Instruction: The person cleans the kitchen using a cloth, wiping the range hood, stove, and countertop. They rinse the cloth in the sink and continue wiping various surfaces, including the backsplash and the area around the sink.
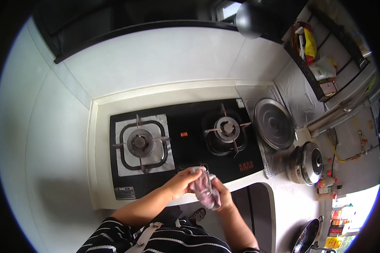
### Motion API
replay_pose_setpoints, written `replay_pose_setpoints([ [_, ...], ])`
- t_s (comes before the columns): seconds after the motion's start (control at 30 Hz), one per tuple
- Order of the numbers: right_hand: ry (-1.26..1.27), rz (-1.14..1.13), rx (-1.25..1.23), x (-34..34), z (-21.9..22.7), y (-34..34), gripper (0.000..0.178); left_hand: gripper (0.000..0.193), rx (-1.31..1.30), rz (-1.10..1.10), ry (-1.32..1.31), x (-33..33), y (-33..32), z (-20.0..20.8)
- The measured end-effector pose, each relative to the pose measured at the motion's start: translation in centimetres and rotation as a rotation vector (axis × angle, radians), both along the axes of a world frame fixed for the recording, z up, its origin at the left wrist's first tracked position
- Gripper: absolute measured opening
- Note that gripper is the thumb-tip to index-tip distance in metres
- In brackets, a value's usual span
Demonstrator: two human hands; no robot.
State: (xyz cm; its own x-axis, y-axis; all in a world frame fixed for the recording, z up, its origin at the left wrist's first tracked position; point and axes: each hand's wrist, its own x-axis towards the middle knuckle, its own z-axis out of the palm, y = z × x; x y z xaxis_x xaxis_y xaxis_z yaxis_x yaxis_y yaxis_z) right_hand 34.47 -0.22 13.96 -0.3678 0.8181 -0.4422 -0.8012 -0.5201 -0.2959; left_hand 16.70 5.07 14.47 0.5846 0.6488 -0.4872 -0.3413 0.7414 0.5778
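Pinkish-grey and patterned, the cloth [206, 192] is bunched between both hands, over the front edge of the hob in this view and seemingly held up off it. The left hand [185, 182] grasps the upper end, thumb on top; the right hand [222, 196] grasps the lower right side. Both grips close on fabric, though how tightly I cannot tell, as some fingers are hidden and the cloth is slightly blurred. Whether it is damp does not show either.

Handling it well, I judge, means keeping the folds gathered into a compact pad, loose ends tucked into the palms, and turning the wrists evenly so that neither end slips. A hanging corner could catch on a grate.

Just beyond the hands lies the black hob [185, 147], its glass best kept free of drips. The left burner [140, 143] stands on a foil sheet [156, 150], which could tear or shift if brushed hard; the right burner [227, 129] has no such sheet. Right of the hob a round lid [275, 123] leans near a covered pot [292, 166], so elbows should stay close on that side.
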Motion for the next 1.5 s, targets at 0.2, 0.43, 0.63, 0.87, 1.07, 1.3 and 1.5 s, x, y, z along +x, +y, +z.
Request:
replay_pose_setpoints([
  [0.2, -0.503, 0.111, -0.131, 4.0, -3.0, -6.2, 0.075, 0.036, -0.069, -0.012, 0.416, 2.7, -5.1, -4.0],
  [0.43, -1.299, 0.153, 0.214, 13.2, -6.3, -1.7, 0.038, 0.061, 0.043, -0.057, 0.334, 5.7, -8.3, -5.1],
  [0.63, -2.479, -0.027, 0.508, 20.0, -12.7, 6.1, 0.066, 0.042, 0.170, 0.001, 0.539, 4.0, -9.8, -7.0],
  [0.87, -2.559, 0.111, 0.699, 6.8, -13.6, 0.1, 0.057, 0.033, 0.324, 0.196, 0.751, -3.9, -14.6, -10.7],
  [1.07, -2.163, 0.320, 1.255, -7.8, -11.2, -4.8, 0.045, 0.033, 0.333, 0.306, 0.855, -6.7, -14.8, -10.1],
  [1.3, -1.809, 0.205, 1.606, -2.5, -1.6, 7.5, 0.023, 0.032, 0.383, 0.447, 0.879, -9.4, -13.9, -7.3],
  [1.5, -1.939, 0.999, 1.846, -1.7, -4.8, 16.2, 0.023, 0.032, 0.393, 0.492, 0.806, -10.4, -12.0, -8.4],
])
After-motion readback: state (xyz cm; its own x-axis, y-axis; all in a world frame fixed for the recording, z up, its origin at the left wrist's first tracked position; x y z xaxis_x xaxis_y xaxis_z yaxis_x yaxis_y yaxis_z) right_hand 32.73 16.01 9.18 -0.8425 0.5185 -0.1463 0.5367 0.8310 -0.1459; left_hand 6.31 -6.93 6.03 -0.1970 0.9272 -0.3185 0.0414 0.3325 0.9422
